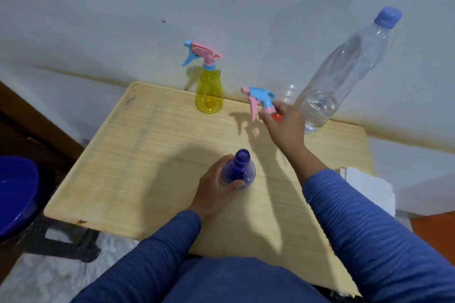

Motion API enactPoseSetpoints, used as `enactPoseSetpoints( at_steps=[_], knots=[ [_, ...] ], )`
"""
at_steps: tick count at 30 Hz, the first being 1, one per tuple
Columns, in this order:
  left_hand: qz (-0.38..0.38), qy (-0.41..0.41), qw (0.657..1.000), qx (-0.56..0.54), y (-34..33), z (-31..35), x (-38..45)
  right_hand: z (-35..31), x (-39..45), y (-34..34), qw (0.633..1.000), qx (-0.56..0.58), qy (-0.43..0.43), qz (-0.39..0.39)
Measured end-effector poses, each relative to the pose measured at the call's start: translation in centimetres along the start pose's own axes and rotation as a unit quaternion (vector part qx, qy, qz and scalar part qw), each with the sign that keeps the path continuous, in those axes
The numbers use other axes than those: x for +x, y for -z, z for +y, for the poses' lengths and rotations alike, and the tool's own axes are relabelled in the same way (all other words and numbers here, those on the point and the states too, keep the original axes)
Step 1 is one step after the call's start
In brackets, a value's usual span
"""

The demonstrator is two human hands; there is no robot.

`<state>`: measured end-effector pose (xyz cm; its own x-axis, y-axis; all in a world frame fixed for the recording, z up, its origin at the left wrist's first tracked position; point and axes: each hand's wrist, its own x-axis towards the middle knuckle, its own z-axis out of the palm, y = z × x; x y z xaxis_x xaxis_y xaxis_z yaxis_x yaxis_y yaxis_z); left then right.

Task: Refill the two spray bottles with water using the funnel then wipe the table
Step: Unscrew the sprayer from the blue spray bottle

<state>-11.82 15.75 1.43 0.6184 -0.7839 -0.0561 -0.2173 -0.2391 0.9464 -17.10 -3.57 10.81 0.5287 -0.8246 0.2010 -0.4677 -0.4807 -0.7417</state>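
Two hands curled: left [213,188] round open-necked blue plastic bottle [238,171], right [285,122] pinching trigger sprayer [259,99].

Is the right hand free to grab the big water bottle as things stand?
Probably not yet: the right hand holds the spray head. The water bottle stands just beyond it, path unobstructed.

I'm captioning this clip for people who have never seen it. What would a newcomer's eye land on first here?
Probably the right hand lifting a blue and pink spray head above the wooden table, just in front of a tall clear water bottle. Next, the left hand with its grip round an open blue bottle near the middle. A yellow spray bottle stands capped at the far edge by the wall.
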Motion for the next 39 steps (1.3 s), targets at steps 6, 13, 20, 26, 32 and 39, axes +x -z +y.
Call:
enactPoseSetpoints(
  at_steps=[6,13,20,26,32,39],
  knots=[
    [-0.003,-0.005,1.000,0.023,0.0,0.2,0.0,7.7,-4.7,-2.6,0.981,-0.129,-0.118,-0.080],
    [0.004,0.008,0.999,0.039,-0.1,0.1,-0.2,8.4,-4.9,-3.0,0.979,-0.143,-0.119,-0.081],
    [0.013,0.005,0.999,0.047,-0.3,0.0,0.0,7.0,0.7,-3.4,0.978,-0.051,-0.202,0.020],
    [0.010,0.008,0.998,0.059,-0.4,-0.2,0.3,8.7,3.2,-5.7,0.972,-0.100,-0.212,0.005],
    [0.014,-0.004,0.998,0.063,-0.4,-0.3,0.3,9.2,4.0,-7.0,0.969,-0.110,-0.221,0.025],
    [0.011,0.001,0.998,0.064,-0.3,-0.4,0.4,8.9,4.2,-6.7,0.982,-0.037,-0.184,0.014]
  ],
)
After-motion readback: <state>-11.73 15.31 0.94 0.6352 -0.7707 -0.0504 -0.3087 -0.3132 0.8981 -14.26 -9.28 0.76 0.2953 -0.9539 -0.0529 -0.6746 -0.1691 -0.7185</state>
